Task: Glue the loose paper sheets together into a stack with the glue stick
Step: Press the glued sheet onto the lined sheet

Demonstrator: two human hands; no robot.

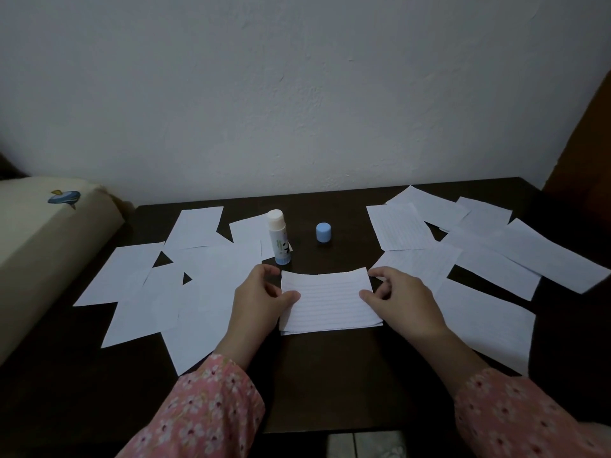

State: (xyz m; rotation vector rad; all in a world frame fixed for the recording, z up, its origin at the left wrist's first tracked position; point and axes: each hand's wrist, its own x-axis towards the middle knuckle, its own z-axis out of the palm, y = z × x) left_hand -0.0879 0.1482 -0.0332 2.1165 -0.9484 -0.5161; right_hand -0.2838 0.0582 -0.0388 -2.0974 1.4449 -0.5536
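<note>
A small stack of lined paper sheets [329, 300] lies in the middle of the dark table [330, 375]. My left hand [261, 299] rests at the stack's left edge, thumb on the top sheet. At the right edge, my right hand [401, 300] touches the stack with loosely curled fingers. An uncapped glue stick [279, 238] stands upright just behind my left hand. Its blue cap [323, 232] stands apart to the right. Several loose sheets lie spread at the left [172, 285] and at the right [479, 252].
A cream cushion [43, 239] with a small blue print borders the table on the left. A white wall rises behind the table. A brown panel [588, 150] stands at the far right. Floor tiles [363, 444] show below the table's front edge.
</note>
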